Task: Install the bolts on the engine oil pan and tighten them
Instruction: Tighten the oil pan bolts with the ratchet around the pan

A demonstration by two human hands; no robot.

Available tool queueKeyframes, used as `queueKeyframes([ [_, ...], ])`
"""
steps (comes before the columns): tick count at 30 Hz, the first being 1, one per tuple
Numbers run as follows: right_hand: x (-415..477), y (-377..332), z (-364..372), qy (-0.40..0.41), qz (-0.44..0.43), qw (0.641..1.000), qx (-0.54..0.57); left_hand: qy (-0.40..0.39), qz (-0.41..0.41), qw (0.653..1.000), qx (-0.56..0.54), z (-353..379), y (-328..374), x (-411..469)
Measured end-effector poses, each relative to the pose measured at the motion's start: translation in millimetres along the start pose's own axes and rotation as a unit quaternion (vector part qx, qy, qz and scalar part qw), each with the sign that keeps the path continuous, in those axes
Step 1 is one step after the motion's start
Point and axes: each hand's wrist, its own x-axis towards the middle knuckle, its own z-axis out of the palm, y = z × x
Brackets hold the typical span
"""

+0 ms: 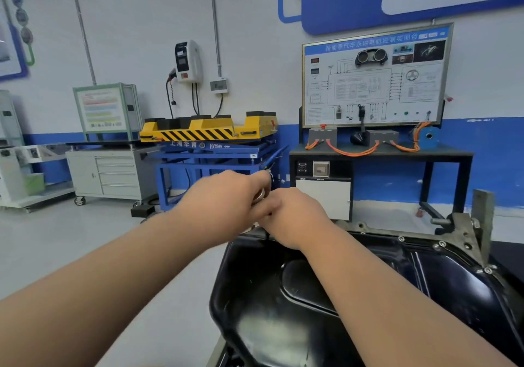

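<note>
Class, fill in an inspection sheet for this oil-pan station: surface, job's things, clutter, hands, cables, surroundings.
Surface: grey floor; what bears the pan is hidden.
Job's things: black oil pan; three bolts sit along its far flange.
Clutter: nothing seen.
Hands: left hand pinches a shiny metal part over the pan's far left corner; right hand meets it there, and its hold cannot be told.
Cables: orange cables on the black bench; black leads hang from the wall charger.
Surroundings: training board, yellow lift, grey cabinet.
</note>
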Motion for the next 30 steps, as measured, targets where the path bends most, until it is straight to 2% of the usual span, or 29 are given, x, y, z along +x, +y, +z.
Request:
queueKeyframes([
  [2,0.1,-1.8,1.1,0.0,-0.02,1.0,-0.002,0.001,0.102,0.981,0.164,-4.7,-17.3,3.9],
  [3,0.4,-2.8,1.2,-0.002,-0.026,1.0,-0.006,0.001,0.119,0.976,0.182,-6.1,-22.0,4.6],
  [4,1.3,-3.2,1.1,-0.006,-0.025,1.0,-0.007,0.005,0.109,0.982,0.153,-6.1,-22.9,3.8],
  [6,2.2,-2.6,0.9,-0.005,-0.019,1.0,-0.005,0.016,0.016,1.0,-0.014,-2.5,-13.5,1.3],
  [8,2.2,-1.2,2.4,0.007,-0.023,1.0,0.0,0.015,-0.113,0.979,-0.166,2.7,-1.3,4.8],
  [9,2.1,-1.0,3.5,0.012,-0.024,1.0,0.0,-0.004,-0.187,0.95,-0.25,3.2,1.5,7.0],
  [10,1.6,-1.0,4.4,0.014,-0.025,1.0,-0.001,-0.03,-0.25,0.903,-0.347,1.3,3.1,9.1],
  [11,1.9,-1.5,5.0,0.015,-0.025,1.0,-0.003,-0.057,-0.293,0.851,-0.432,-2.0,4.5,10.6],
  [12,1.8,-1.3,5.2,0.016,-0.024,1.0,-0.004,-0.081,-0.308,0.819,-0.478,-3.5,5.0,11.2],
  [13,1.8,-0.9,5.1,0.016,-0.021,1.0,-0.002,-0.09,-0.297,0.824,-0.474,-3.0,4.5,11.7],
  [14,1.5,-0.2,4.8,0.016,-0.018,1.0,0.001,-0.092,-0.26,0.867,-0.415,-1.1,4.4,11.5],
  [16,0.5,1.5,4.3,0.012,-0.012,1.0,-0.001,-0.069,-0.125,0.971,-0.193,0.8,2.6,9.4],
  [17,-0.1,1.7,3.7,0.009,-0.013,1.0,-0.006,-0.06,-0.06,0.993,-0.087,-1.7,-0.5,8.7],
  [19,-0.3,0.1,2.8,0.009,-0.02,1.0,-0.018,-0.075,0.024,0.996,0.049,-8.9,-12.1,9.2],
  [22,0.8,-2.8,5.8,0.037,-0.03,0.997,-0.064,-0.103,0.086,0.981,0.138,-14.0,-24.1,12.7],
  [23,1.9,-3.5,7.1,0.051,-0.03,0.995,-0.077,-0.093,0.081,0.984,0.13,-15.5,-25.9,12.2],
  [27,4.2,-5.0,9.8,0.073,-0.012,0.993,-0.091,-0.017,-0.012,1.0,-0.015,-19.1,-27.2,2.4],
  [30,4.3,-7.7,11.1,0.072,-0.023,0.991,-0.107,-0.028,-0.098,0.994,-0.043,-17.3,-15.8,-2.9],
])
